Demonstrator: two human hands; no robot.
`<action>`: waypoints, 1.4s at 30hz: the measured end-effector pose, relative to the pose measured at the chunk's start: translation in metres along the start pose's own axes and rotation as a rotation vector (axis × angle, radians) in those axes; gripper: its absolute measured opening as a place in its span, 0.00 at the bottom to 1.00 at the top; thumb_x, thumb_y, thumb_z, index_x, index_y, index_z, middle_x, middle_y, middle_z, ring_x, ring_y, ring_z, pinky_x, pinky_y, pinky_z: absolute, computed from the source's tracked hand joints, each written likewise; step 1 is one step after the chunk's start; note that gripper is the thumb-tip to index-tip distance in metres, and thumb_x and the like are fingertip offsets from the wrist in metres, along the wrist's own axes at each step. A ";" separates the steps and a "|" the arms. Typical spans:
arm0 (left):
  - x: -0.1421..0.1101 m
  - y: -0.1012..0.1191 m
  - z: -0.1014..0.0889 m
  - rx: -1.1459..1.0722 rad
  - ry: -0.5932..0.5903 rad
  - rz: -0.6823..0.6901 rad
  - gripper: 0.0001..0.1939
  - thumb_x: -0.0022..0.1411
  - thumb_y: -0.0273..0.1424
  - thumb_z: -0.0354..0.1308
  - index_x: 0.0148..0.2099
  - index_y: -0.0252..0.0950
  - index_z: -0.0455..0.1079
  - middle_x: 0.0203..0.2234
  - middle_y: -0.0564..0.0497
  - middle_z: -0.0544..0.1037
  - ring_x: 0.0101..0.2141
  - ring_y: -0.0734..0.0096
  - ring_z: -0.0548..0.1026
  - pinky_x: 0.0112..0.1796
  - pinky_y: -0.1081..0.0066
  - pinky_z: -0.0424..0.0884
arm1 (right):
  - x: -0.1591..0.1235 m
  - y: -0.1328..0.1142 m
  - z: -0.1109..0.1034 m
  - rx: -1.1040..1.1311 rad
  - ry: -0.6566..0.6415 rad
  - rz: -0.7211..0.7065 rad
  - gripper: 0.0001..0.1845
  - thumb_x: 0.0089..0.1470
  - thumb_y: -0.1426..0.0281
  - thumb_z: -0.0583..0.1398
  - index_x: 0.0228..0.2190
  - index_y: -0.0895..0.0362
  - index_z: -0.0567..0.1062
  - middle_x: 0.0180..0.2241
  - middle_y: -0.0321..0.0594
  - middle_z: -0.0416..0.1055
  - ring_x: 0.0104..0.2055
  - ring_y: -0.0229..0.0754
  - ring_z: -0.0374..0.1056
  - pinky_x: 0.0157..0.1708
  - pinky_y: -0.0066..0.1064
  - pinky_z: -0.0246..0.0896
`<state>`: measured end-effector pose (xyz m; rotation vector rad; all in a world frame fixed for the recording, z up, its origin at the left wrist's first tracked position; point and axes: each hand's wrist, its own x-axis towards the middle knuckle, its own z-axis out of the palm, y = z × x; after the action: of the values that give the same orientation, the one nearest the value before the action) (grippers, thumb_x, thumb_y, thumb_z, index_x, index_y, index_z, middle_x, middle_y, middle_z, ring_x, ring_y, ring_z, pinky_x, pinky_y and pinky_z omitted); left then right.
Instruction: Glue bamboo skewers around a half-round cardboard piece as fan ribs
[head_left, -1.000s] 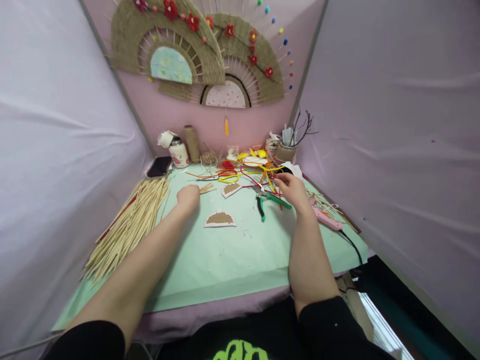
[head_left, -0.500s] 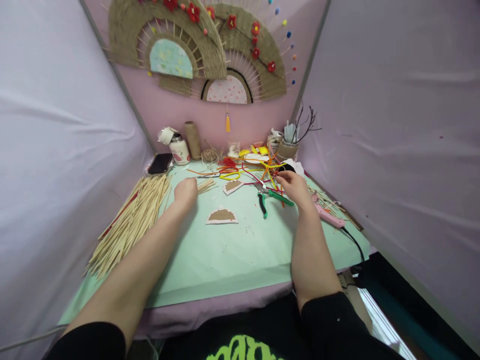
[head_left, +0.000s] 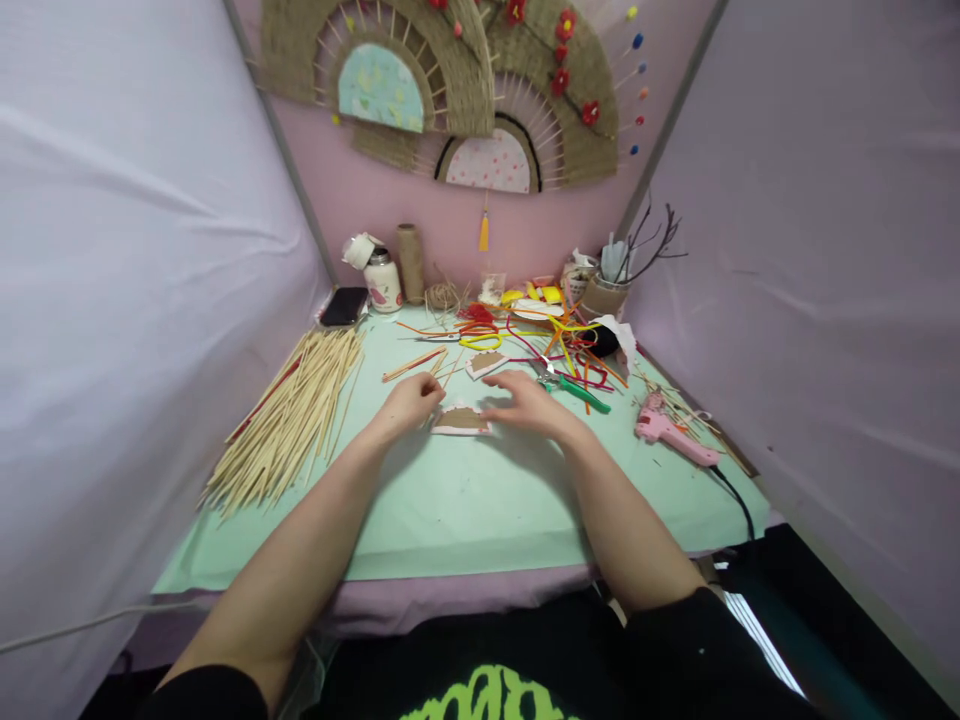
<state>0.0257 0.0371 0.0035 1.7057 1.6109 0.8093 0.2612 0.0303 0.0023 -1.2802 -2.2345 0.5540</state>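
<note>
My left hand point(head_left: 414, 402) is closed in a pinch, and a thin wooden stick point(head_left: 453, 370) shows at its fingertips. Just to its right lies a half-round cardboard piece point(head_left: 460, 421) with a white edge, flat on the table. My right hand point(head_left: 526, 405) hovers at that piece's right end with thumb and fingers apart, holding nothing I can see. A second half-round cardboard piece point(head_left: 486, 363) sits a little farther back. Several short sticks point(head_left: 415, 366), one reddish, lie beyond my left hand.
Green-handled pliers point(head_left: 577, 390) and yellow-handled scissors point(head_left: 480, 341) lie among coloured pipe cleaners point(head_left: 592, 372). A pink glue gun point(head_left: 675, 435) with a cord is at right. A heap of sticks point(head_left: 292, 420) covers the left side. A jar point(head_left: 384, 283) and a phone point(head_left: 344, 307) stand behind.
My right hand has come left from the pipe cleaners to the nearer cardboard piece. My left hand has moved right and nearer, towards that piece. The view has shifted slightly.
</note>
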 end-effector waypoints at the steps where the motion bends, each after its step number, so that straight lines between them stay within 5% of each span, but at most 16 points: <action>1: -0.003 0.000 -0.002 -0.066 0.051 0.019 0.05 0.51 0.32 0.60 0.27 0.36 0.69 0.20 0.54 0.72 0.24 0.71 0.68 0.27 0.72 0.61 | 0.002 -0.010 0.010 -0.055 -0.064 -0.047 0.32 0.46 0.60 0.70 0.52 0.59 0.74 0.50 0.51 0.72 0.54 0.53 0.63 0.52 0.42 0.59; 7: -0.011 0.001 -0.027 -0.776 0.373 -0.016 0.11 0.46 0.35 0.63 0.30 0.36 0.66 0.26 0.53 0.74 0.26 0.75 0.69 0.27 0.76 0.65 | -0.002 -0.043 0.026 -0.216 -0.256 -0.111 0.15 0.54 0.66 0.65 0.43 0.58 0.75 0.43 0.47 0.70 0.46 0.48 0.62 0.45 0.36 0.57; 11: -0.005 -0.006 -0.045 -0.964 0.734 -0.009 0.10 0.47 0.31 0.61 0.31 0.37 0.62 0.25 0.57 0.70 0.24 0.79 0.65 0.24 0.79 0.60 | -0.019 -0.050 0.024 -0.150 -0.300 -0.148 0.26 0.51 0.66 0.67 0.51 0.58 0.72 0.46 0.47 0.70 0.49 0.49 0.63 0.48 0.38 0.59; 14: -0.001 -0.011 -0.050 -0.931 0.896 0.010 0.08 0.50 0.30 0.59 0.31 0.37 0.62 0.24 0.59 0.64 0.24 0.80 0.62 0.23 0.80 0.57 | -0.033 -0.053 0.027 -0.082 -0.315 -0.161 0.33 0.50 0.65 0.69 0.56 0.58 0.70 0.50 0.49 0.70 0.53 0.52 0.63 0.51 0.42 0.60; 18: -0.001 -0.008 -0.047 -0.816 0.874 -0.026 0.05 0.54 0.28 0.58 0.32 0.36 0.63 0.24 0.59 0.64 0.24 0.80 0.61 0.24 0.79 0.57 | -0.051 -0.052 0.019 -0.073 -0.159 -0.152 0.39 0.52 0.62 0.68 0.61 0.56 0.63 0.62 0.53 0.60 0.63 0.55 0.56 0.60 0.48 0.55; 21: -0.002 -0.001 -0.044 -0.770 0.856 -0.072 0.04 0.54 0.24 0.57 0.31 0.34 0.63 0.23 0.59 0.64 0.24 0.80 0.60 0.25 0.78 0.56 | -0.070 -0.034 -0.008 -0.133 0.018 -0.117 0.35 0.57 0.60 0.63 0.62 0.54 0.62 0.62 0.51 0.61 0.64 0.52 0.56 0.62 0.47 0.54; 26: -0.002 0.005 -0.041 -0.821 0.808 -0.117 0.05 0.53 0.21 0.56 0.30 0.33 0.63 0.23 0.59 0.65 0.26 0.79 0.62 0.26 0.77 0.56 | -0.120 0.030 -0.073 -0.436 0.318 0.325 0.23 0.60 0.66 0.57 0.55 0.59 0.70 0.53 0.54 0.71 0.56 0.55 0.65 0.57 0.47 0.57; 28: -0.002 0.006 -0.039 -0.832 0.791 -0.129 0.05 0.53 0.21 0.57 0.30 0.33 0.64 0.23 0.59 0.66 0.27 0.79 0.63 0.27 0.77 0.58 | -0.139 0.056 -0.091 -0.569 0.289 0.572 0.20 0.59 0.69 0.56 0.52 0.62 0.73 0.48 0.56 0.73 0.51 0.55 0.68 0.52 0.44 0.59; 31: -0.004 0.008 -0.037 -0.841 0.757 -0.151 0.05 0.52 0.22 0.57 0.29 0.34 0.64 0.24 0.59 0.66 0.27 0.78 0.63 0.28 0.76 0.60 | -0.156 0.082 -0.099 -0.656 0.178 0.723 0.19 0.59 0.68 0.56 0.49 0.62 0.75 0.47 0.56 0.72 0.49 0.54 0.67 0.51 0.40 0.58; 37: -0.005 0.011 -0.036 -0.848 0.729 -0.191 0.06 0.51 0.23 0.58 0.29 0.35 0.63 0.24 0.59 0.65 0.28 0.78 0.64 0.29 0.76 0.62 | -0.165 0.097 -0.088 -0.648 0.191 0.862 0.22 0.57 0.62 0.59 0.51 0.60 0.74 0.52 0.56 0.66 0.52 0.56 0.63 0.49 0.41 0.58; 42: -0.004 0.010 -0.036 -0.842 0.719 -0.193 0.07 0.50 0.23 0.59 0.28 0.35 0.63 0.24 0.58 0.66 0.29 0.77 0.65 0.29 0.76 0.62 | -0.171 0.108 -0.094 -0.507 0.330 0.736 0.19 0.57 0.64 0.57 0.46 0.62 0.76 0.44 0.56 0.70 0.48 0.55 0.65 0.49 0.44 0.59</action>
<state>0.0029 0.0342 0.0333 0.6712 1.4655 1.8058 0.4638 -0.0588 -0.0229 -2.2842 -1.6309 -0.0151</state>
